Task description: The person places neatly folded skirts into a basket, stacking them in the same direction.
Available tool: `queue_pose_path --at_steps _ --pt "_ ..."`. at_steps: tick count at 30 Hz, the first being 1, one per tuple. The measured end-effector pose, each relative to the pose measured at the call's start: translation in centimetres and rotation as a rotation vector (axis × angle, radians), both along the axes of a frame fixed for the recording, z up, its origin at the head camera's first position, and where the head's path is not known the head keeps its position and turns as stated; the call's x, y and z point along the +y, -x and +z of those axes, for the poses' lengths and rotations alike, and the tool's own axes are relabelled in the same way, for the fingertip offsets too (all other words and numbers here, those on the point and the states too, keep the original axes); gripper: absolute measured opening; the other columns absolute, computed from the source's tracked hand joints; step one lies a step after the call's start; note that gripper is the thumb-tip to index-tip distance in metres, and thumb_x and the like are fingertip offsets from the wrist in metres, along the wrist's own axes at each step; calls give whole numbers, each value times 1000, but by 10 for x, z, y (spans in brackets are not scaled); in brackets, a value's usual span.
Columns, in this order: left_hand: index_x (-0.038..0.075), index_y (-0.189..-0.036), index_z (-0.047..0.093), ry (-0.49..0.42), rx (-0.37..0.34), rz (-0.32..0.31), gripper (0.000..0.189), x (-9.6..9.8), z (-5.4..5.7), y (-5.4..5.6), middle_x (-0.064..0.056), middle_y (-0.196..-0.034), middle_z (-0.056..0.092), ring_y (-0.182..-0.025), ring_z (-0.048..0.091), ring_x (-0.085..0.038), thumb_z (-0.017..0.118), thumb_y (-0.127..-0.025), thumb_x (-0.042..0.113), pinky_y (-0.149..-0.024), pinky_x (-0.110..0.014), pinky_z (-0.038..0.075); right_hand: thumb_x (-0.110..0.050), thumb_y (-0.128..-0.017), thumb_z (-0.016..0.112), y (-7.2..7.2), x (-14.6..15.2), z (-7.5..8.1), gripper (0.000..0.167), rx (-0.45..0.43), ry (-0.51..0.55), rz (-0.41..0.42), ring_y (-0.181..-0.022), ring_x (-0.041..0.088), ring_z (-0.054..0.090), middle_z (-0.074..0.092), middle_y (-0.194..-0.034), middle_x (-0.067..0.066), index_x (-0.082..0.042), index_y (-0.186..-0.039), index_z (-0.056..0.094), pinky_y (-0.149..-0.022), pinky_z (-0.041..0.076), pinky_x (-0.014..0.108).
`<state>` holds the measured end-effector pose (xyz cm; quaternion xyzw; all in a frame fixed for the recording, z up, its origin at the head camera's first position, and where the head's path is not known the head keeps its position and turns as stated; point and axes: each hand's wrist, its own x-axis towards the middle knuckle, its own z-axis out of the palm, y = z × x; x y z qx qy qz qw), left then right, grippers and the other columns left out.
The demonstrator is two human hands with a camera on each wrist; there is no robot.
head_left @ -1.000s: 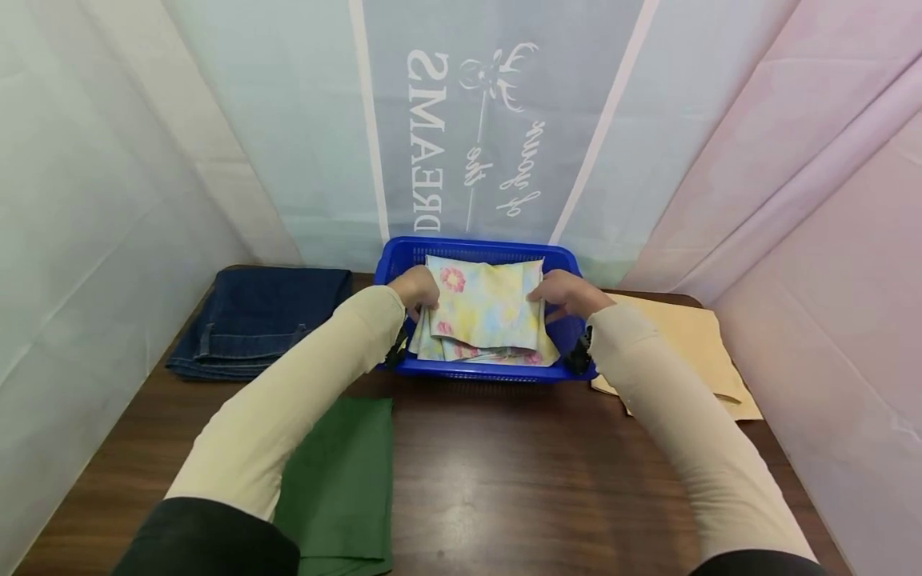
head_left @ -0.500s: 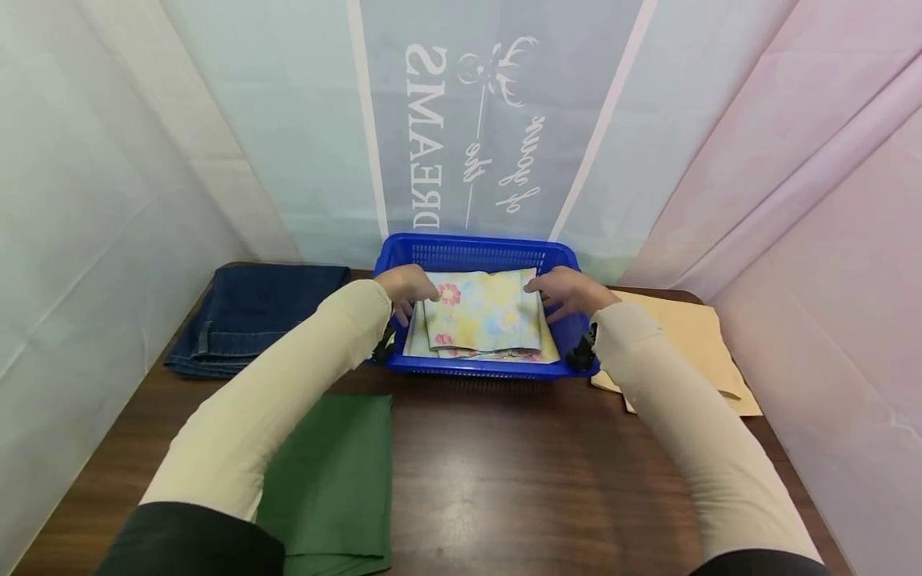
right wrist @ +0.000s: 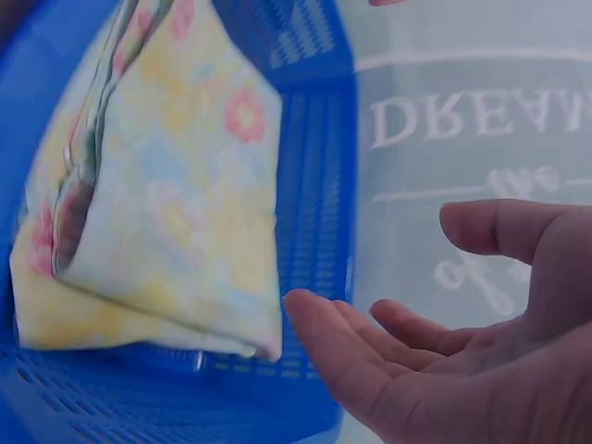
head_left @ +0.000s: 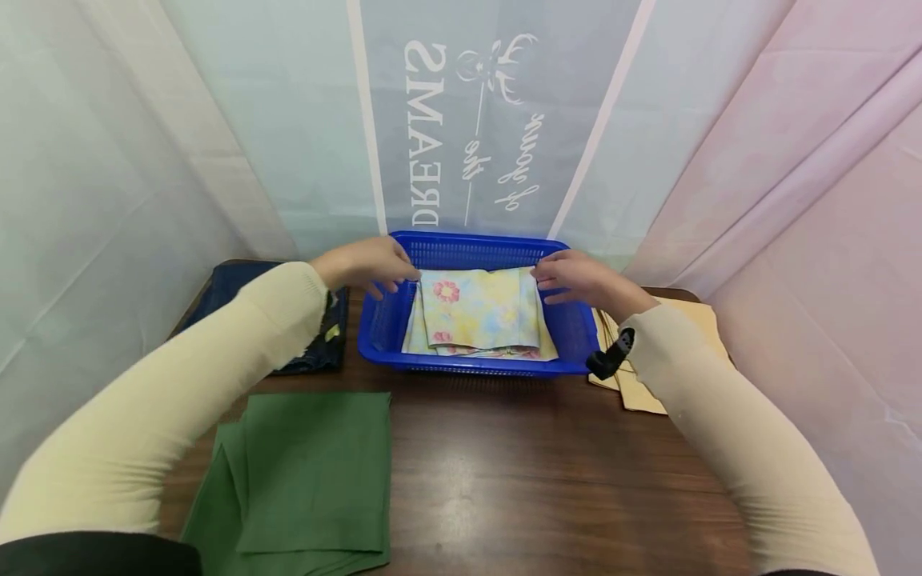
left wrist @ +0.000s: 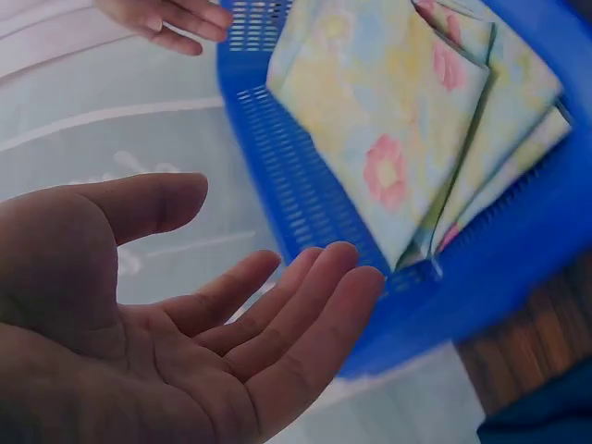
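A folded floral cloth (head_left: pixel 479 308), pale yellow and blue with pink flowers, lies flat in a blue plastic basket (head_left: pixel 490 366) at the back of the table. My left hand (head_left: pixel 369 264) hovers over the basket's left rim with fingers spread and holds nothing. In the left wrist view its palm (left wrist: pixel 185 351) faces up, apart from the cloth. Over the right side of the basket, my right hand (head_left: pixel 587 282) has loosely extended fingers near the cloth's far right corner. The right wrist view shows that hand (right wrist: pixel 462 342) beside the basket with nothing in its grasp.
Folded dark blue jeans (head_left: pixel 327 348) lie left of the basket, partly hidden by my left sleeve. A folded green cloth (head_left: pixel 317 472) lies at the front left. Folded tan fabric (head_left: pixel 695 320) lies at the right, partly behind my right arm. Printed curtains (head_left: pixel 324 120) hang around the table.
Both hands have let go of the floral cloth, which now lies lower in the basket. My left hand has moved left and back to the rim; my right hand has drawn slightly outward.
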<state>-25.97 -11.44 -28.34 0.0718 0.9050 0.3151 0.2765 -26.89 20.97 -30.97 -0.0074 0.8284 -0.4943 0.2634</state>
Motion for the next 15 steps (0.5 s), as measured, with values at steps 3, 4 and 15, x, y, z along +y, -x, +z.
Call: queue_pose_path --at_steps 3,4,15 --pt "-5 -140 53 21 31 -6 48 -22 3 -11 -22 -124 61 -103 64 -27 58 -105 28 -84 -40 60 -15 -108 45 -14 2 6 59 21 61 8 -143 44 37 33 -157 30 11 -156 22 -113 41 53" --pt "-6 -140 52 33 43 -9 48 -31 3 -16 -21 -119 63 -99 64 -25 58 -105 28 -81 -40 61 -14 -108 44 -19 2 7 57 30 84 10 -140 44 39 35 -155 31 12 -155 24 -112 42 53" --pt "-15 -146 38 155 145 -46 73 -147 -23 -90 -39 -135 50 -111 60 -47 56 -105 43 -82 -52 56 -15 -107 50 -83 25 4 50 105 216 115 -112 19 65 56 -130 24 15 -144 35 -99 55 42"
